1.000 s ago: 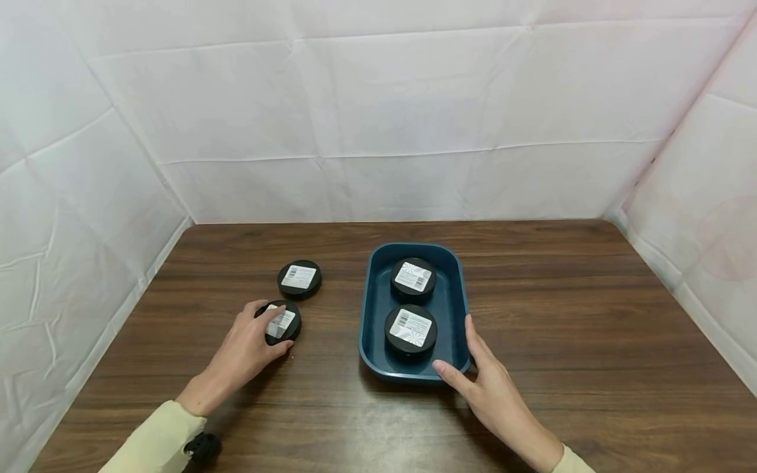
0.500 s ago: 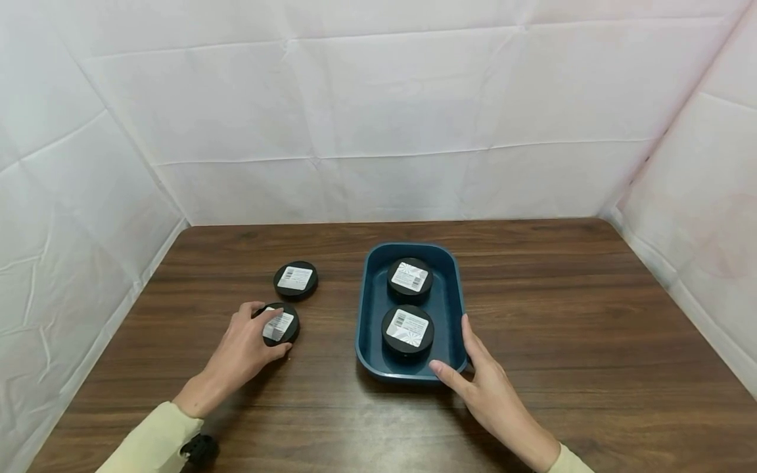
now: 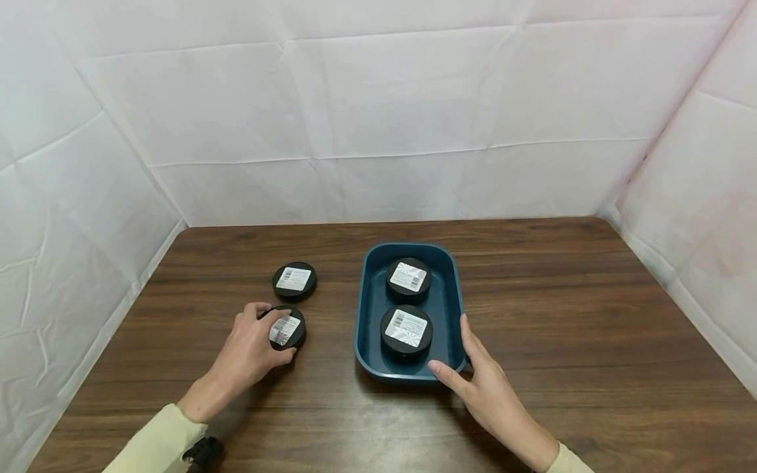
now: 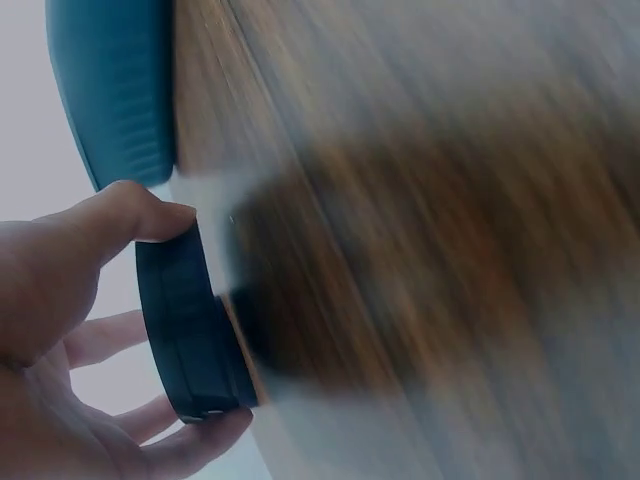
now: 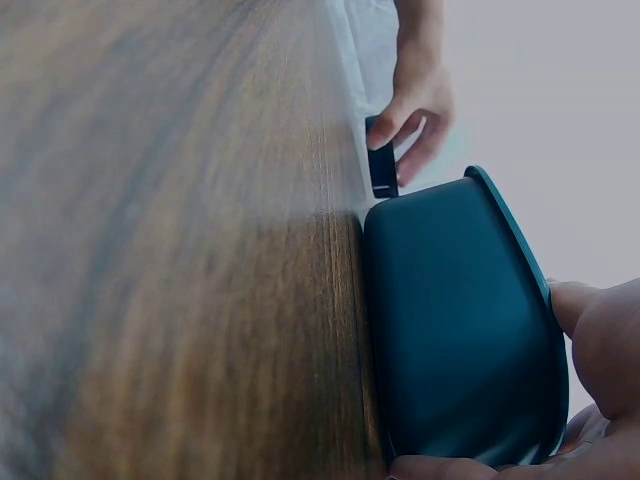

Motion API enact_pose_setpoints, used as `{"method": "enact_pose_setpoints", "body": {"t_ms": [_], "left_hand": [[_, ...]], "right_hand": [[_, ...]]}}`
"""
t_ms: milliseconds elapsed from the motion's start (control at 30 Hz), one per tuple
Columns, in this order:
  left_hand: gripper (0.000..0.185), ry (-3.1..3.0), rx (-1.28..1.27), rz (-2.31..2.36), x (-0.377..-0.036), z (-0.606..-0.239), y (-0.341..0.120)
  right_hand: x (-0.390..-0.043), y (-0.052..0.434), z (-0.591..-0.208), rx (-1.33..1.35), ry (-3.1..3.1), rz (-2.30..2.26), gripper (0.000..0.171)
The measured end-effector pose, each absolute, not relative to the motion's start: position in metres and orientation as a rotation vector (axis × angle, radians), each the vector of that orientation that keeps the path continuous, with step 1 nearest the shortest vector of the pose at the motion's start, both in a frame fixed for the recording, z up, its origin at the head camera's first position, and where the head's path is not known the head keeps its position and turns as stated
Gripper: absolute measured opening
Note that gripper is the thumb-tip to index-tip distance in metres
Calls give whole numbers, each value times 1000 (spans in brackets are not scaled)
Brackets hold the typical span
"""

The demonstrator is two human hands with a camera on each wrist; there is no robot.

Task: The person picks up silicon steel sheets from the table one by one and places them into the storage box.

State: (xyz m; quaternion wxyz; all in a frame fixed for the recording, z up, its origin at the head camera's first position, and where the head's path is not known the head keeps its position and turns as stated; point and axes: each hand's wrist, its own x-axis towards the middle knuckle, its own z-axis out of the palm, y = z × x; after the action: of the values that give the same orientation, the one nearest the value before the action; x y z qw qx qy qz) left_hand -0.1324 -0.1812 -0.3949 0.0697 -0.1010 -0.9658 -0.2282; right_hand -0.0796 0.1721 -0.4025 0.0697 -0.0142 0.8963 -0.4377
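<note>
My left hand (image 3: 245, 351) pinches a flat round black container (image 3: 287, 330) with a white barcode label on top, thumb at its near edge and fingers over its far side. In the left wrist view this container (image 4: 190, 320) is held by its rim between thumb and fingers. A matching black container (image 3: 294, 280) lies on the table just beyond it. To the right stands a dark blue rectangular tray (image 3: 365, 322), in which two more such containers, one far (image 3: 408, 279) and one near (image 3: 406, 332), lie label up. My right hand (image 3: 493, 387) grips the tray's near right corner.
The brown wood-grain table (image 3: 562, 315) extends on both sides of the tray. White sheeting (image 3: 384, 118) stands behind the table and along its left and right sides. A dark band (image 3: 203, 451) shows at my left sleeve.
My left hand and the container in it have shifted slightly to the right. The right hand keeps its hold on the tray, and the other containers stay in place.
</note>
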Motion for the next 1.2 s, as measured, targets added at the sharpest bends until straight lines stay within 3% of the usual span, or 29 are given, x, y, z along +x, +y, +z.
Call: {"method": "enact_pose_setpoints", "body": {"t_ms": [533, 1200], "left_hand": [[69, -2877, -350, -725, -125, -388, -160], [58, -2859, -324, -817, -128, -386, -130]], "right_hand": [[-80, 172, -402, -37, 2684, -1305, 99], [-79, 172, -402, -48, 2700, -1315, 99]]}}
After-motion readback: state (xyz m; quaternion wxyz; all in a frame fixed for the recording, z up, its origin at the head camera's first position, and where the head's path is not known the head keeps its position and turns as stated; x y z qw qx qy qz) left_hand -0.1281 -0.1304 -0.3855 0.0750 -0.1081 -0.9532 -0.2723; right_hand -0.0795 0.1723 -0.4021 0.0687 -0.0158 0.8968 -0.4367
